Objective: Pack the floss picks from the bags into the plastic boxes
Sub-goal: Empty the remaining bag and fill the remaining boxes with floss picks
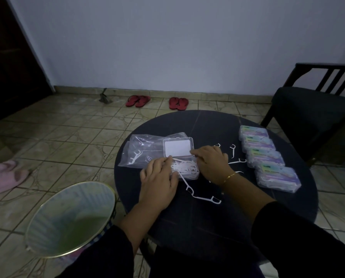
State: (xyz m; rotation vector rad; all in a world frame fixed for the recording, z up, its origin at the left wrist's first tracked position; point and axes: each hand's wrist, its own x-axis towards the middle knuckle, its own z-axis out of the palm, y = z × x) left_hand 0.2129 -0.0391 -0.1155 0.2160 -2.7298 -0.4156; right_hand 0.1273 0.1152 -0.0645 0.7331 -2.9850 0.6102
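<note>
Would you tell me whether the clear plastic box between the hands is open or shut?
Open: the clear plastic box shows white floss picks uncovered, its white-labelled lid flipped back.

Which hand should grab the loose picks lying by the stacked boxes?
Right. The right hand lies beside the loose floss picks near the closed boxes. The left hand rests on the open box, steadying it.

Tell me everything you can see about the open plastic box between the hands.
The open plastic box is clear and rectangular, lying flat on the round dark table. Its hinged lid, bearing a white label, rests back over crumpled clear bags. White floss picks fill the base. The left hand and right hand touch it.
</note>
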